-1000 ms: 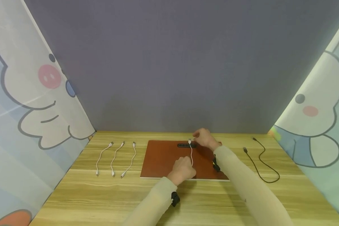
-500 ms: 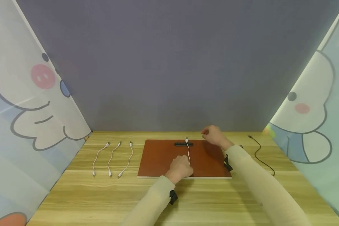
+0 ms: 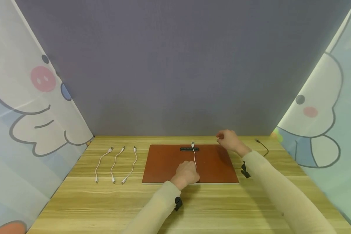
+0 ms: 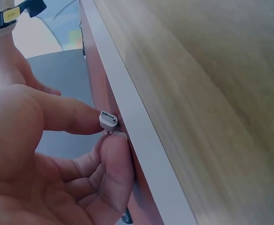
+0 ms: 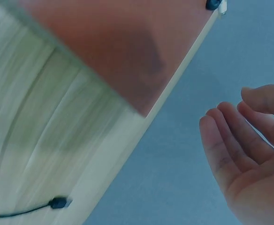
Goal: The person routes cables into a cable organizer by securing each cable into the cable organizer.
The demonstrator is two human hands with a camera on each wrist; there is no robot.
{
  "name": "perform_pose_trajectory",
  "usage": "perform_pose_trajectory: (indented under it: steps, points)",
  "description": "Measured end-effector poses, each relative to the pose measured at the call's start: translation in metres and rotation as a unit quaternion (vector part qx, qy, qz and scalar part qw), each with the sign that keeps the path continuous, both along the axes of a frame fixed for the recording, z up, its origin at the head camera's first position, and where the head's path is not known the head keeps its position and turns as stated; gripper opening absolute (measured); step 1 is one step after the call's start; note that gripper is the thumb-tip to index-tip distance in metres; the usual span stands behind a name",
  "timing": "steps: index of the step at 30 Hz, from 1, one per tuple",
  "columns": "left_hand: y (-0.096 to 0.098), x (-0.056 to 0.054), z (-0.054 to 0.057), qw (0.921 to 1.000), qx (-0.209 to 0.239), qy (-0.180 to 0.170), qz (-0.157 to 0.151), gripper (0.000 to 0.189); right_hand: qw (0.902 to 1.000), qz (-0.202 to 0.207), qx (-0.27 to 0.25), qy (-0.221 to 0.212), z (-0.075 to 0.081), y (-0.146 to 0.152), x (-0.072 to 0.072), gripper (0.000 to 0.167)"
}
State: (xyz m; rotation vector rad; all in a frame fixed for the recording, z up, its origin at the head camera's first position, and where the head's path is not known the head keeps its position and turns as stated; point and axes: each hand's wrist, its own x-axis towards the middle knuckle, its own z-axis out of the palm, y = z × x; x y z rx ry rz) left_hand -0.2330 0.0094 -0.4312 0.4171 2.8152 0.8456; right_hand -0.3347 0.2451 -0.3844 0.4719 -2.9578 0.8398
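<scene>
A white charging cable (image 3: 194, 157) lies lengthwise over a red-brown board (image 3: 163, 165). Its far plug rests across a black slotted strip (image 3: 185, 149) at the board's back edge. My left hand (image 3: 185, 174) pinches the near end by the board's front edge; the left wrist view shows the USB-C plug (image 4: 108, 121) between thumb and finger. Beyond the board's back right corner hovers my right hand (image 3: 231, 141), fingers loosely bent and holding nothing in the right wrist view. A black cable (image 3: 266, 150) on the right is partly hidden by the right forearm.
To the left of the board, three short white cables lie side by side: one (image 3: 98, 164), another (image 3: 114, 164) and a third (image 3: 133, 165). A grey panel (image 3: 175, 81) stands behind the wooden table (image 3: 111, 208). Printed curtains (image 3: 20, 130) flank it.
My right hand has moved right, away from the white cable's far plug, and its forearm now covers more of the black cable. The left hand keeps its pinch. The head view has shifted slightly.
</scene>
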Motion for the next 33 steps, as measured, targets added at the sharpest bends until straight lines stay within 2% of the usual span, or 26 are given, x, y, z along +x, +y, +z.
perform_pose_trajectory:
  steps: [7,12,16,21,29,33]
  points:
    - [-0.003,-0.002,0.001,0.9998,0.007,-0.019,0.001,0.047,0.9992,-0.018,0.033,0.012,0.004,0.016,0.004,0.032]
    - [-0.004,-0.003,0.000,0.9997,0.011,-0.020,0.007,0.046,0.9964,-0.035,0.070,0.032,0.008,0.026,0.005,0.034]
    - [-0.004,-0.003,-0.001,0.9997,0.008,-0.022,0.006,0.045,0.9941,-0.047,0.093,0.030,0.008,0.037,0.006,0.038]
    - [-0.004,-0.004,-0.001,0.9997,0.005,-0.022,0.006,0.047,0.9920,-0.058,0.112,0.001,0.002,0.054,0.005,0.044]
    - [-0.004,-0.004,-0.002,0.9998,0.008,-0.017,0.004,0.049,0.9816,-0.073,0.145,-0.100,-0.010,0.078,0.006,0.059]
    - [-0.003,-0.004,-0.002,0.9998,0.006,-0.019,0.003,0.047,0.9757,-0.099,0.145,-0.132,-0.012,0.085,0.011,0.060]
